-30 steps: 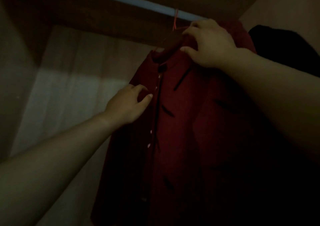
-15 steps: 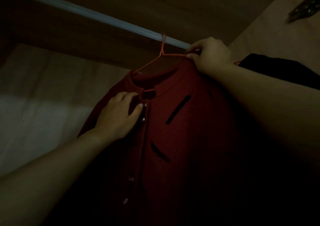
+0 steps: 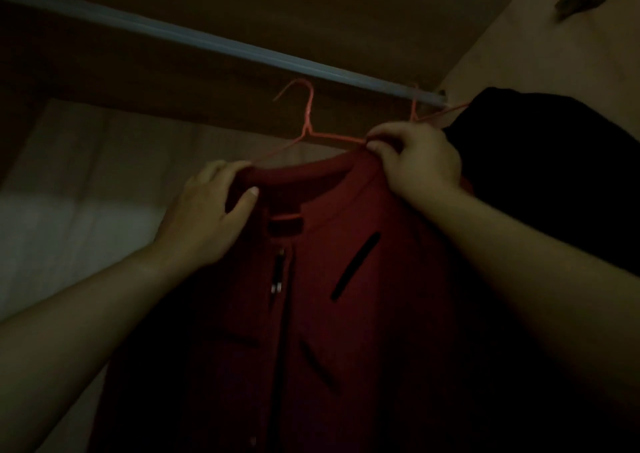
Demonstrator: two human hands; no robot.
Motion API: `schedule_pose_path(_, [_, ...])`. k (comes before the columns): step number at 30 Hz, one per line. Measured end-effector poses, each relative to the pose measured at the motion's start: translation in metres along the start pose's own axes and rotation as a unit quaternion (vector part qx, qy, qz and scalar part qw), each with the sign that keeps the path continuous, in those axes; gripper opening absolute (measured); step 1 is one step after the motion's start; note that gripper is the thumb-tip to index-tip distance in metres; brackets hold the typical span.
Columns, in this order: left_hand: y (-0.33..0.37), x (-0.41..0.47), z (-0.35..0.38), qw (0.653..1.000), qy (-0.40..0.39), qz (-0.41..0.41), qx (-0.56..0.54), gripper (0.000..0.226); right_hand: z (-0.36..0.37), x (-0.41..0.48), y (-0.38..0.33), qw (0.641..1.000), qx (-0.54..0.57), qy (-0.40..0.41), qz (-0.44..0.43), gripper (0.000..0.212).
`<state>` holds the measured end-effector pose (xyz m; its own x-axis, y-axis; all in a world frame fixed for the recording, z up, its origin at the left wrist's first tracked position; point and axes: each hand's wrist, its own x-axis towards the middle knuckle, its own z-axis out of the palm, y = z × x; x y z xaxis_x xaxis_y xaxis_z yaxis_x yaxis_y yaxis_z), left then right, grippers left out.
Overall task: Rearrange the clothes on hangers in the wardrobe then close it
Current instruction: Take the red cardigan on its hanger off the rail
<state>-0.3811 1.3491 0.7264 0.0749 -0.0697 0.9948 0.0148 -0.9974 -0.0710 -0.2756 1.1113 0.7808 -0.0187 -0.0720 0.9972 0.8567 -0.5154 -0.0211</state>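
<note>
The right hand [image 3: 419, 161] pinched one shoulder of a thin orange wire hanger [image 3: 307, 129] together with the collar of the dark red buttoned garment [image 3: 346, 314]. The left hand [image 3: 207, 217] gripped the collar's other side. The garment hung between them, its hanger's hook seemingly just below the pale metal rail [image 3: 242, 48], though the light was dim. A black garment [image 3: 554, 175] hung close on the right.
</note>
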Motion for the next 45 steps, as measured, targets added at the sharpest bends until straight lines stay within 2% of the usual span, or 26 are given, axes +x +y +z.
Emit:
schedule_pose_path(4, [0.001, -0.042, -0.011, 0.999, -0.029, -0.002, 0.035, 0.061, -0.006, -0.082, -0.001, 0.999, 0.046, 0.012, -0.01, 0.017])
schedule_pose_path(8, [0.007, -0.088, -0.026, 0.997, -0.077, 0.005, 0.002, 0.061, -0.032, -0.133, 0.008, 0.992, 0.112, 0.035, 0.042, 0.013])
schedule_pose_path(12, [0.039, -0.122, -0.05, 1.0, -0.004, 0.018, 0.018, 0.045, -0.068, -0.178, 0.003, 0.992, 0.114, -0.011, 0.052, 0.014])
schedule_pose_path(15, [0.065, -0.155, -0.063, 0.999, 0.008, -0.01, -0.042, 0.029, -0.094, -0.218, -0.014, 0.994, 0.077, -0.07, 0.035, 0.012])
schedule_pose_path(19, [0.085, -0.212, -0.079, 0.989, -0.031, -0.06, -0.131, 0.023, -0.124, -0.272, -0.045, 0.989, 0.059, -0.121, 0.054, 0.009])
schedule_pose_path(24, [0.091, -0.29, -0.097, 0.95, -0.123, -0.16, -0.237, 0.027, -0.172, -0.341, -0.081, 0.978, 0.059, -0.182, 0.088, 0.019])
schedule_pose_path(28, [0.117, -0.348, -0.106, 0.916, -0.173, -0.186, -0.31, 0.015, -0.222, -0.392, -0.105, 0.976, 0.006, -0.183, 0.121, 0.018])
schedule_pose_path(31, [0.149, -0.374, -0.122, 0.901, -0.203, -0.161, -0.349, 0.022, -0.27, -0.419, -0.124, 0.972, -0.038, -0.165, 0.161, 0.014])
schedule_pose_path(37, [0.229, -0.405, -0.176, 0.886, -0.241, -0.088, -0.386, 0.021, -0.376, -0.47, -0.161, 0.951, -0.089, -0.129, 0.265, 0.012])
schedule_pose_path(45, [0.336, -0.432, -0.252, 0.848, -0.274, -0.009, -0.453, 0.019, -0.524, -0.514, -0.226, 0.932, -0.171, -0.054, 0.314, 0.018])
